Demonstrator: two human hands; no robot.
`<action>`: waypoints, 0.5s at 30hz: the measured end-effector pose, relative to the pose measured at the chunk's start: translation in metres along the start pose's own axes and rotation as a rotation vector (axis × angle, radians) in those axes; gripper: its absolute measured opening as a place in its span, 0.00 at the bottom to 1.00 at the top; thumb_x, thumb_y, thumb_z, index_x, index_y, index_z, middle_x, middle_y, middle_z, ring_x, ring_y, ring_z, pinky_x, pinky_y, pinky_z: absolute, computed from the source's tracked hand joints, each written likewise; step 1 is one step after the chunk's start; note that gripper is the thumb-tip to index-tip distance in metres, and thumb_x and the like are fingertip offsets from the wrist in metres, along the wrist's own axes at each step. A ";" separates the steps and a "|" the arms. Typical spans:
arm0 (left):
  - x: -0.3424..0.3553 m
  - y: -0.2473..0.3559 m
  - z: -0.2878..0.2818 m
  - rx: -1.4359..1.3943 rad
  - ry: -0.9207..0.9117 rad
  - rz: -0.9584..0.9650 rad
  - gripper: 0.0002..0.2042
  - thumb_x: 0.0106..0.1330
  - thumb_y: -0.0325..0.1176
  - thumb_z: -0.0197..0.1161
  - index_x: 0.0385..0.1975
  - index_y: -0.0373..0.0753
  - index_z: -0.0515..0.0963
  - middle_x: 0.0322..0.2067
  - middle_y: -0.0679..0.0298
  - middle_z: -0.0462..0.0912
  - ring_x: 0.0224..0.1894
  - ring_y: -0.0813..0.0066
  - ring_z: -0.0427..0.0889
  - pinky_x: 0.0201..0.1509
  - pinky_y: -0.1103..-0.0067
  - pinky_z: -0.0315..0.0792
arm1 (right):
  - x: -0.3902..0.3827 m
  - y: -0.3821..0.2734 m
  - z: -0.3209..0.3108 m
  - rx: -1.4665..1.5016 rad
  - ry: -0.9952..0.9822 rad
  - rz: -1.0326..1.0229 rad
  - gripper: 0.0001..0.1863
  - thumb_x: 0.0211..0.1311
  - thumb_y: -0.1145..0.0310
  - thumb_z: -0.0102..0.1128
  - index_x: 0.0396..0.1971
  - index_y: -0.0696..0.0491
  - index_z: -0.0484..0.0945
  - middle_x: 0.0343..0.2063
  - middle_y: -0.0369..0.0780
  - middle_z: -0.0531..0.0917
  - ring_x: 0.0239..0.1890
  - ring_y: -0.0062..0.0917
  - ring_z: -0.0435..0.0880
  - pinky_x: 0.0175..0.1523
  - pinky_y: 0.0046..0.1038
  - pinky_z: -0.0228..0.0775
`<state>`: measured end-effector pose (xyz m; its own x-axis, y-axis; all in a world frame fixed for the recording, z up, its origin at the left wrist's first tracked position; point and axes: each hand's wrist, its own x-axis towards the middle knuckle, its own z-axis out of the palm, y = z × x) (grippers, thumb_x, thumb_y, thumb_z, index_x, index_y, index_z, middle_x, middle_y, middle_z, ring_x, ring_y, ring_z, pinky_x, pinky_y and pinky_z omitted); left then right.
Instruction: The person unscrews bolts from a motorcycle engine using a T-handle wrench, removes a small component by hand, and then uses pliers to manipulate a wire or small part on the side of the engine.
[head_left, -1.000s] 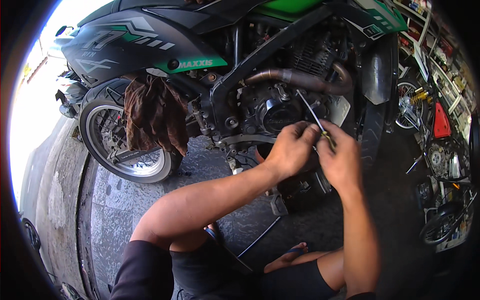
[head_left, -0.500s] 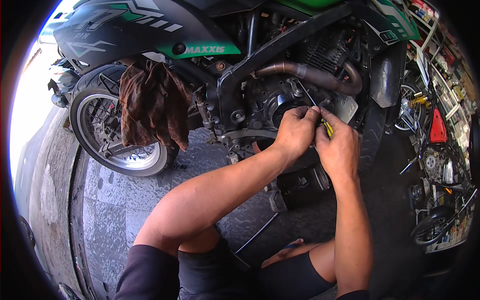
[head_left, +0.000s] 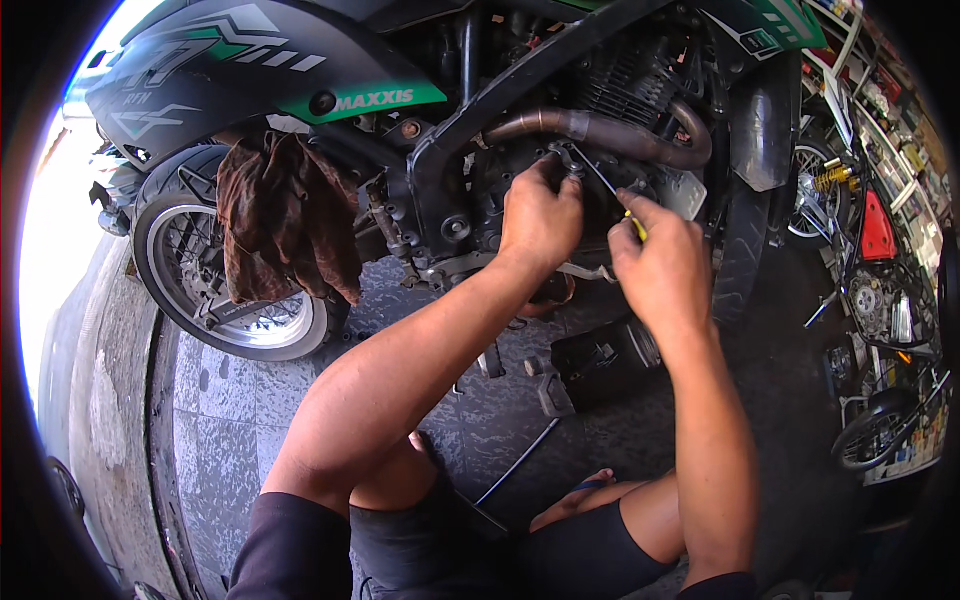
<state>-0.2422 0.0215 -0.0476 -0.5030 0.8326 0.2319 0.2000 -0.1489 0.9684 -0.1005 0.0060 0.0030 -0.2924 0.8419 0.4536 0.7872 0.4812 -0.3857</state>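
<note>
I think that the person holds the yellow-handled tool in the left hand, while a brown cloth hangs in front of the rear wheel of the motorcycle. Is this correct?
Not quite: the head view shows the yellow-handled tool in the right hand, not the left hand. The brown cloth does hang in front of the rear wheel.

Both hands [head_left: 541,212] [head_left: 662,258] forward, slightly apart (forearms [head_left: 425,350] [head_left: 712,445] bare)

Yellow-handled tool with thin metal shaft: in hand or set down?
In hand: the bare right hand grips its yellow handle, the metal shaft slanting toward the black engine.
</note>
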 end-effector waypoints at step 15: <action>0.003 -0.001 0.005 0.125 0.050 0.148 0.21 0.66 0.33 0.59 0.56 0.26 0.74 0.47 0.40 0.83 0.54 0.49 0.82 0.59 0.67 0.72 | 0.030 0.067 0.012 0.734 -0.187 0.097 0.17 0.64 0.69 0.55 0.49 0.59 0.83 0.22 0.31 0.77 0.20 0.12 0.70 0.26 0.18 0.63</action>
<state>-0.2393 0.0270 -0.0483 -0.5012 0.7784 0.3780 0.3757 -0.1977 0.9054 -0.0634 0.0663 -0.0192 -0.3786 0.8847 0.2718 0.2705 0.3866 -0.8817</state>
